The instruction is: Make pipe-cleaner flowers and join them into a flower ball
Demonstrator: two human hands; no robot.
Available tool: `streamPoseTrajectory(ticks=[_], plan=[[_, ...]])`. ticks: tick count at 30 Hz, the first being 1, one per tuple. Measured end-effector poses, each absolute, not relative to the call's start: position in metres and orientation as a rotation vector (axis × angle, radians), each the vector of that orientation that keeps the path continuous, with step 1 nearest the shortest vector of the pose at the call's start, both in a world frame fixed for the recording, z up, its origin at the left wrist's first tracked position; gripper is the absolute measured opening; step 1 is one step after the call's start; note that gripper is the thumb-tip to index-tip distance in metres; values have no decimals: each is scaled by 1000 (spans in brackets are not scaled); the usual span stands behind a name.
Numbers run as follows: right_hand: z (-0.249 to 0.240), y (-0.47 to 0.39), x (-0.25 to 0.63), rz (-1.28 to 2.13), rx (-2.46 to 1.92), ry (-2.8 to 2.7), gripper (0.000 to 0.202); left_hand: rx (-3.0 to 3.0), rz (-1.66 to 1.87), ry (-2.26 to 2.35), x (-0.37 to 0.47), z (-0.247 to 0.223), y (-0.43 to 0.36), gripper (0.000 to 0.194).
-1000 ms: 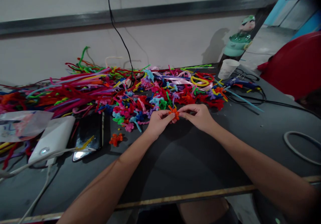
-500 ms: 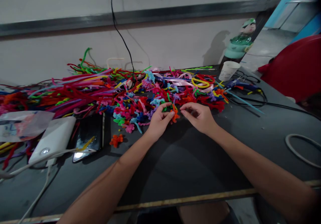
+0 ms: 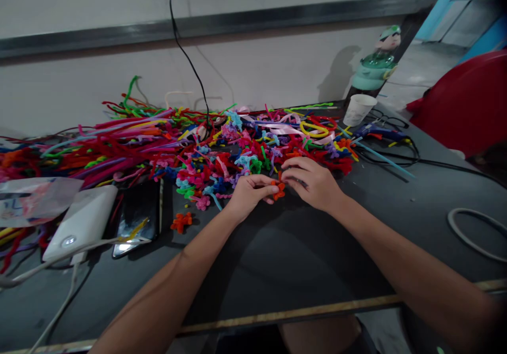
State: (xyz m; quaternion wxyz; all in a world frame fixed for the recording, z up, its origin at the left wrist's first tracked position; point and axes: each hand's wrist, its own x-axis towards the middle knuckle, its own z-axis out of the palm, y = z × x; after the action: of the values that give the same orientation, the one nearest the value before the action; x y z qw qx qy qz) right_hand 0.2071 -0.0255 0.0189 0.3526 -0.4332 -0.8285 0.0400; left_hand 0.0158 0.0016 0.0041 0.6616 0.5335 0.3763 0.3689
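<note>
An orange pipe-cleaner piece (image 3: 279, 190) is pinched between the thumb and fingers of my left hand (image 3: 250, 195). My right hand (image 3: 311, 182) meets the piece from the right, its curled fingertips at the upper part where a short orange end stands up. A second orange piece (image 3: 181, 222) lies on the dark table to the left. Behind my hands spreads a heap of small twisted pieces (image 3: 233, 158) in pink, blue, green, purple and red. Long loose pipe cleaners (image 3: 130, 137) are piled at the back left.
A white power bank (image 3: 81, 222) with a cable and a dark phone (image 3: 137, 219) lie on the left, near a plastic bag (image 3: 34, 201). At the back right stand a paper cup (image 3: 359, 110) and a bottle (image 3: 373, 68), beside a blue glue gun (image 3: 380, 132). A red chair (image 3: 463, 103) is beyond.
My hands have come together at the orange piece, which has turned and sits slightly lower. My right fingers now reach its upper end, where before there was a gap.
</note>
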Motion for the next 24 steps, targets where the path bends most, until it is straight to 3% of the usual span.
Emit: streamPoseTrajectory(ticks=[9, 17, 24], plan=[[24, -27, 202, 183, -949, -2235, 46, 1034, 848, 775, 18, 3, 2, 33], [20, -25, 206, 0, -1035, -2080, 19, 1164, 861, 737, 18, 1, 3, 27], [17, -30, 199, 121, -1102, -1988, 16, 1376, 816, 737, 18, 5, 1, 23]])
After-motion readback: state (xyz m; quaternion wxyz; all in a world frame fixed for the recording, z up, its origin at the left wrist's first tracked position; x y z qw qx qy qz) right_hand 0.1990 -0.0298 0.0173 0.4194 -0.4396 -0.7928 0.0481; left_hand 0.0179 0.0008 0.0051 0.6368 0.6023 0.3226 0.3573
